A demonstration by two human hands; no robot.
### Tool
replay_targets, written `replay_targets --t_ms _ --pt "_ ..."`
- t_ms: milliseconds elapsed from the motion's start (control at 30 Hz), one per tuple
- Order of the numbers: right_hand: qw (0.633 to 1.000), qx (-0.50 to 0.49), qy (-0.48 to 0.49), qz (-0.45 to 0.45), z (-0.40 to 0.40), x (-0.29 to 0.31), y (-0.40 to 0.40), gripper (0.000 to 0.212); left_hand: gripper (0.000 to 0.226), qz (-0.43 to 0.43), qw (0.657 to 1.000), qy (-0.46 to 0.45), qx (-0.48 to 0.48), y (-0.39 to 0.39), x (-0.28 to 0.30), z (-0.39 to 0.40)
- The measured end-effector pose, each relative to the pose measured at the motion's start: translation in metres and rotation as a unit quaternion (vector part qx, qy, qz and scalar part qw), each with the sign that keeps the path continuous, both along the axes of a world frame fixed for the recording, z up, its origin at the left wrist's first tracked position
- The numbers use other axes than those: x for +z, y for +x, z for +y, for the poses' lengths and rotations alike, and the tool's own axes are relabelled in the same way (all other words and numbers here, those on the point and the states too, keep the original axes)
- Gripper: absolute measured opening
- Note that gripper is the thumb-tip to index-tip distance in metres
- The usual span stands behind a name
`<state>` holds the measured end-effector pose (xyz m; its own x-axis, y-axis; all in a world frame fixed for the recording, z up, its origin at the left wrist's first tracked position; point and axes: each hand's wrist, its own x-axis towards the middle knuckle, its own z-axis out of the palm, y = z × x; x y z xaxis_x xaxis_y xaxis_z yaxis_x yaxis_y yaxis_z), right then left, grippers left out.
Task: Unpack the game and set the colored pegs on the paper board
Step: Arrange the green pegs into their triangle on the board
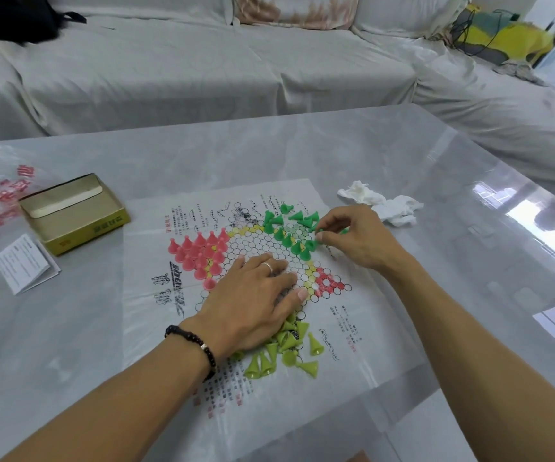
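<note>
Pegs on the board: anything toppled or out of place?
Yes. The yellow-green pegs lie tipped in a heap at the paper board's near edge. Several dark green pegs lie on their sides too. The pink pegs stand upright, grouped together.

The paper board [236,388] is lying in the middle of the table [436,168]. An open box [73,215] is sitting to its left, a leaflet [26,263] before that box, crumpled tissues [386,203] off to the board's right, a sofa [203,68] behind.
</note>
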<state>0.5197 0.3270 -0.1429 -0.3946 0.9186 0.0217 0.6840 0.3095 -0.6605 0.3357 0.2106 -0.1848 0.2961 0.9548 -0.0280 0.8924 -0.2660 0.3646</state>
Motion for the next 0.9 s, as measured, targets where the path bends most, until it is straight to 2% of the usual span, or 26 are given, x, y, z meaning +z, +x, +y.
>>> replay_targets --t_ms 233,567,900 --pt "0.999 -0.006 0.033 0.021 0.004 0.004 0.0 0.008 0.081 -0.001 1.0 0.001 -0.002 -0.001 0.002 -0.001" --pt "0.983 0.075 0.048 -0.163 0.01 0.003 -0.016 0.018 0.083 0.006 1.0 -0.008 -0.003 -0.001 0.005 -0.001" --pt "0.977 0.091 0.043 -0.19 0.007 0.005 -0.018 0.018 0.082 0.013 1.0 -0.011 -0.003 0.0 0.005 -0.001"
